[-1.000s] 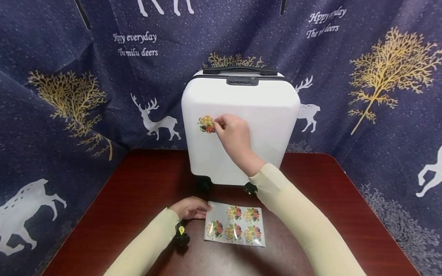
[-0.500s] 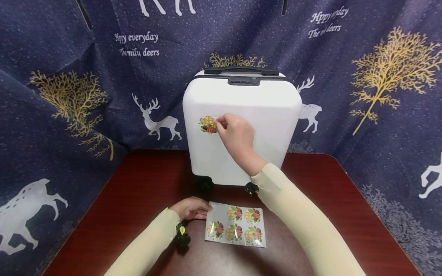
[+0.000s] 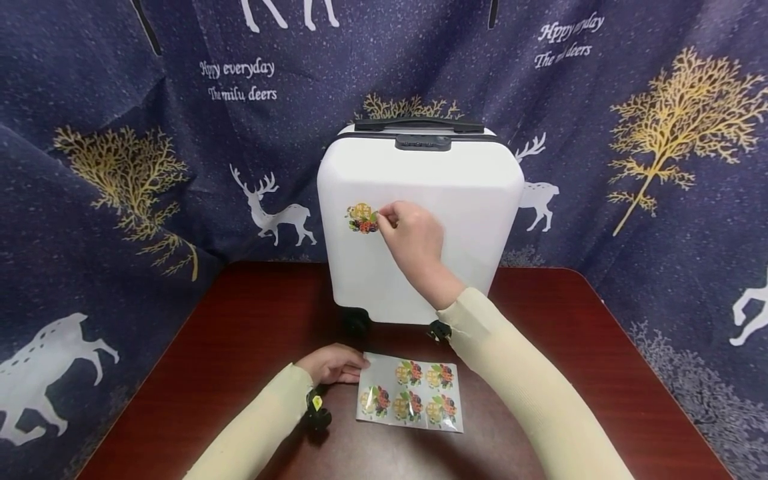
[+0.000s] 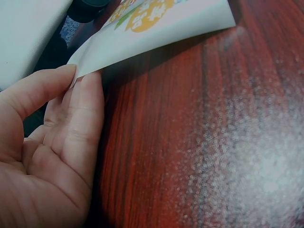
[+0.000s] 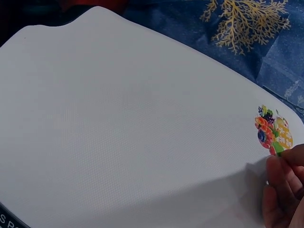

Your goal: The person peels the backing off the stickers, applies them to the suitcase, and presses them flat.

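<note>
A fruit sticker (image 3: 362,217) with a yellow label lies against the front of a white suitcase (image 3: 384,280), at its upper left. My right hand (image 3: 414,237) pinches the sticker's right edge between thumb and finger. In the right wrist view, the sticker (image 5: 274,130) extends beyond the fingertips of that hand (image 5: 287,183). How much of it adheres to the shell I cannot tell. On the table, a sheet of stickers (image 3: 378,363) has a bare spot at its upper left. My left hand (image 3: 333,363) pinches this corner; in the left wrist view the sheet (image 4: 142,47) is raised there.
The suitcase stands upright on a dark red table (image 3: 270,300), its black wheels (image 3: 355,320) toward me and its black handle (image 3: 418,124) on top. Behind hangs a blue cloth (image 3: 252,133) printed with deer and golden trees.
The view has shifted slightly. My right fingertips have moved a little to the right at the sticker's edge, where more of the green leaf shows. The left hand keeps its place.
</note>
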Demonstrator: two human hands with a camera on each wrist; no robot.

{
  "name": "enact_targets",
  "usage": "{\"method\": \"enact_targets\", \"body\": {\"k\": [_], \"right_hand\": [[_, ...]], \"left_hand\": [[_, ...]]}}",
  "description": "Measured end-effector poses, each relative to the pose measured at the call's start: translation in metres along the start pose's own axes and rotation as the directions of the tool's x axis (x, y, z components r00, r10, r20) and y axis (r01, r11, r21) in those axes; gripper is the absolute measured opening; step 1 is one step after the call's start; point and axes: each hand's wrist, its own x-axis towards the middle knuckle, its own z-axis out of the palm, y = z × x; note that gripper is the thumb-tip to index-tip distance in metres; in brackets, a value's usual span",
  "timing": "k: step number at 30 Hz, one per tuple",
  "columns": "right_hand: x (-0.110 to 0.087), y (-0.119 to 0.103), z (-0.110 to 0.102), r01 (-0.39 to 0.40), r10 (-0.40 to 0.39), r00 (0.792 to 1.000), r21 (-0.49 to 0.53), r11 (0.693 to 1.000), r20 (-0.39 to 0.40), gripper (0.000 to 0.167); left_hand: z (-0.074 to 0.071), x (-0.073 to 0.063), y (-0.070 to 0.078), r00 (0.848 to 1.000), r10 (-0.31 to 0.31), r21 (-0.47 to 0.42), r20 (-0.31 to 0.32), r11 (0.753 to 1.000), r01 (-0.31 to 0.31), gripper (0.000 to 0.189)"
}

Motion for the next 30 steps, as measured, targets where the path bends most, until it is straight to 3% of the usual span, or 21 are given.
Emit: {"method": "enact_targets", "body": {"k": [12, 20, 24, 30], "right_hand": [[-0.008, 0.006, 0.005, 0.020, -0.020, 1.000, 0.028, 0.999, -0.006, 0.010], [-0.022, 0.016, 0.000, 0.023, -0.026, 0.999, 0.081, 0.996, 0.040, 0.009], [-0.026, 0.019, -0.002, 0.026, -0.031, 0.998, 0.100, 0.995, 0.048, 0.007], [-0.032, 0.018, -0.009, 0.022, -0.033, 0.996, 0.127, 0.992, 0.084, 0.009]], "left_hand": [[0.001, -0.003, -0.001, 1.000, 0.002, -0.006, -0.016, 1.000, -0.002, 0.004], [0.001, -0.002, -0.001, 0.999, 0.023, -0.011, 0.025, 1.000, -0.023, 0.009], [0.001, -0.003, -0.001, 1.000, 0.021, -0.010, 0.024, 1.000, -0.020, 0.004], [0.000, -0.002, 0.000, 1.000, 0.022, -0.003, 0.014, 1.000, -0.022, 0.013]]}}
